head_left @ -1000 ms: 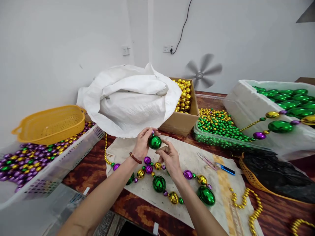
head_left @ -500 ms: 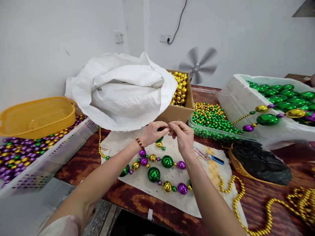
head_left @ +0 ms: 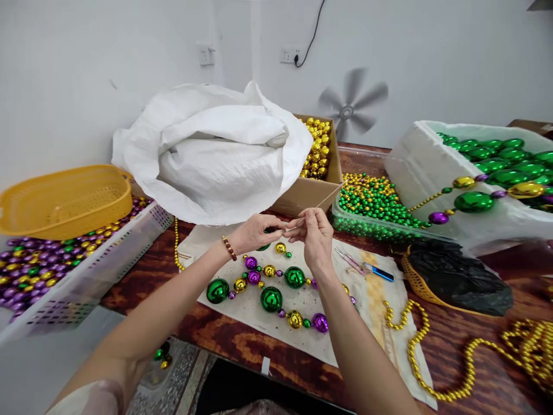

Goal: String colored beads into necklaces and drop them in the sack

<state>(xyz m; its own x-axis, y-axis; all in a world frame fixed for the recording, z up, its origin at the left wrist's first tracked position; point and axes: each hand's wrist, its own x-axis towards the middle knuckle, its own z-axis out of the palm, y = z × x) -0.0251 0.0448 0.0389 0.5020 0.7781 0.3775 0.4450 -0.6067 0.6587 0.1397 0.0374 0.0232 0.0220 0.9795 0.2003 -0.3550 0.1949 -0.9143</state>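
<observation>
A thin strand (head_left: 301,221) is being pinched by the right hand (head_left: 317,231), fingertips closed, above the cloth (head_left: 250,305)'s far part; the left hand (head_left: 258,231) is being held curled alongside, its contents not being discernible. Gentle tension is being advised, snagging of nearer beads (head_left: 271,299) being avoided.

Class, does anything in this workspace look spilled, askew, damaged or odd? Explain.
No damage or spill stands out. Slightly odd: the yellow basket sits over loose beads in the white crate, covering some. The gold bead strand also winds untidily off the cloth onto the wooden table.
</observation>
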